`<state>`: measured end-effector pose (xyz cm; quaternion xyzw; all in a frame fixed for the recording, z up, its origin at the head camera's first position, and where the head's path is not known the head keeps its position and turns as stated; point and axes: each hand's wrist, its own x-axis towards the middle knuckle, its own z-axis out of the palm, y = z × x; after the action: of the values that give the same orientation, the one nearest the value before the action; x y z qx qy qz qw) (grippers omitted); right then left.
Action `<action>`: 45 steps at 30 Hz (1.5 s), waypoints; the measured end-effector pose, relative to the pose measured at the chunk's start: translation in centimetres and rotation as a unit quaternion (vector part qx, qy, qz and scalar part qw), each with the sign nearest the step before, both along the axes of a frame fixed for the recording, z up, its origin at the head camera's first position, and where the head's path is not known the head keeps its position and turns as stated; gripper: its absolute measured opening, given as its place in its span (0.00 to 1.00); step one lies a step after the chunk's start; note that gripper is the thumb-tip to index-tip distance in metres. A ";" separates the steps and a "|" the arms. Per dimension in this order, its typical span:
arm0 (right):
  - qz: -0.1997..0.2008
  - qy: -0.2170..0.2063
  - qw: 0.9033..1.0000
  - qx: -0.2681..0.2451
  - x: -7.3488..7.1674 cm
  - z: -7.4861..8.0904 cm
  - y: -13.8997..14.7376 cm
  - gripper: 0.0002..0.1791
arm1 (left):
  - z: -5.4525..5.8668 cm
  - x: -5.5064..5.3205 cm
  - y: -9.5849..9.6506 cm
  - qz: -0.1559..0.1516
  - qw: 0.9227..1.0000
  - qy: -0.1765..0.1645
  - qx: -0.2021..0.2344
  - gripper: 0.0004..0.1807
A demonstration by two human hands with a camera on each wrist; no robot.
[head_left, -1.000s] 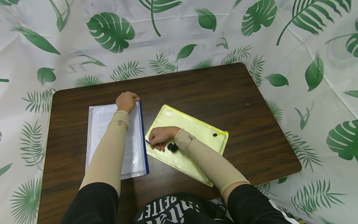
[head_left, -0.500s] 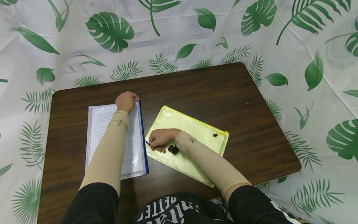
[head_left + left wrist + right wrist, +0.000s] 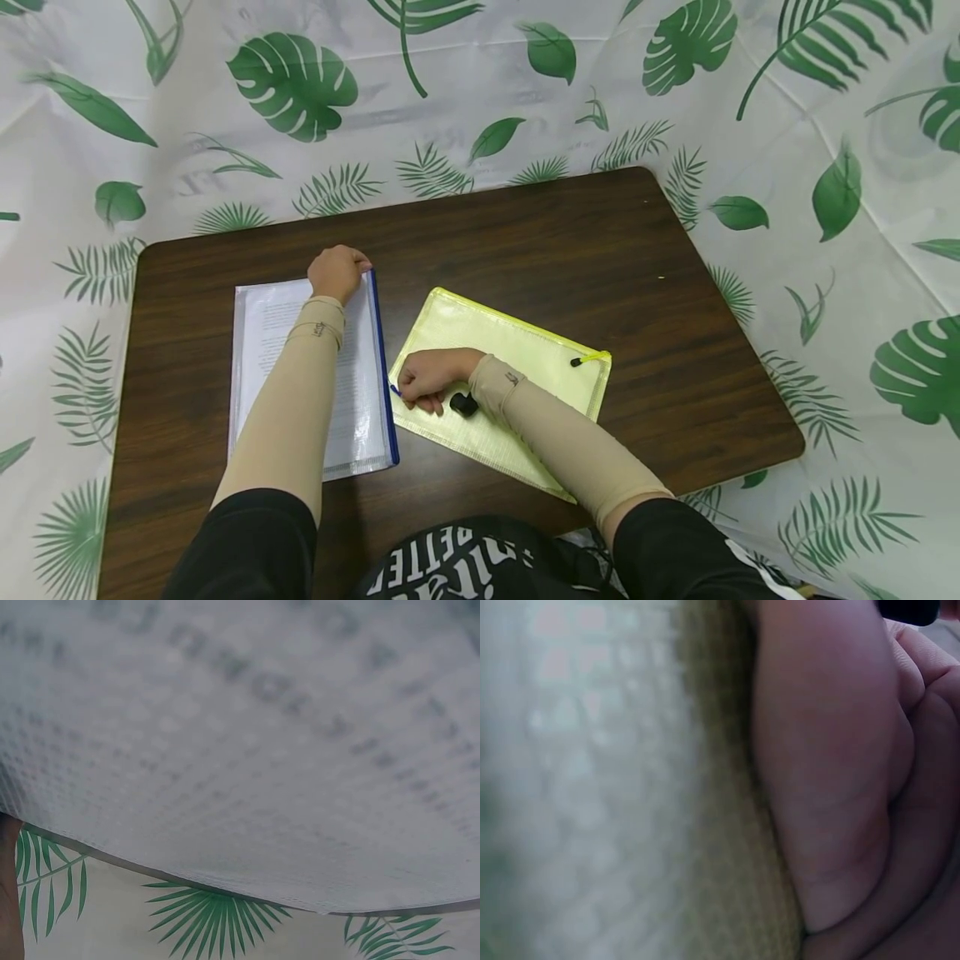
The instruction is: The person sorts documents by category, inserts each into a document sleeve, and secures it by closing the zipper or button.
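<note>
On the left of the table lies a clear mesh zip pouch (image 3: 255, 333) with a blue zipper edge and a printed sheet inside. My left hand (image 3: 337, 272) pinches its top right corner, by the upper end of the zipper. The pouch's blurred mesh (image 3: 240, 750) and print fill most of the left wrist view. My right hand (image 3: 431, 375) has its fingers curled around a small blue zipper pull (image 3: 395, 390) beside the zipper's lower half. Beneath that hand is a yellow zip pouch (image 3: 517, 342), lying at a slant. In the right wrist view, curled fingers (image 3: 825, 750) appear against blurred mesh.
The brown wooden table (image 3: 585, 225) extends beyond both pouches. A yellow pull with a black tip (image 3: 577, 362) sits at the yellow pouch's right corner. A small black object (image 3: 463, 405) is by the right wrist. A leaf-patterned cloth (image 3: 450, 75) surrounds the table.
My right hand has shifted slightly down toward the person along the blue zipper edge. The yellow pouch's upper corner has slid slightly down too. The left hand stays at the corner.
</note>
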<state>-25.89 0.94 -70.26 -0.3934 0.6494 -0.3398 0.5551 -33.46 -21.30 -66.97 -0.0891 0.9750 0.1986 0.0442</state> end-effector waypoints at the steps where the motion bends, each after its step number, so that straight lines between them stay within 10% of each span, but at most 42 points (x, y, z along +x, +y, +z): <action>1: 0.000 -0.001 1.000 0.000 0.0 0.0 0.0 0.16 | 0.0 0.0 0.0 0.001 1.000 0.000 0.000 0.15; 45: 0.002 -0.017 1.000 0.012 1.2 0.6 0.6 0.14 | 0.0 0.0 0.0 0.000 1.000 0.006 -0.004 0.14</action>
<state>-24.69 1.53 -69.67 -0.3819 0.6431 -0.3376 0.5715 -33.43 -21.28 -66.97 -0.0884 0.9759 0.1956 0.0385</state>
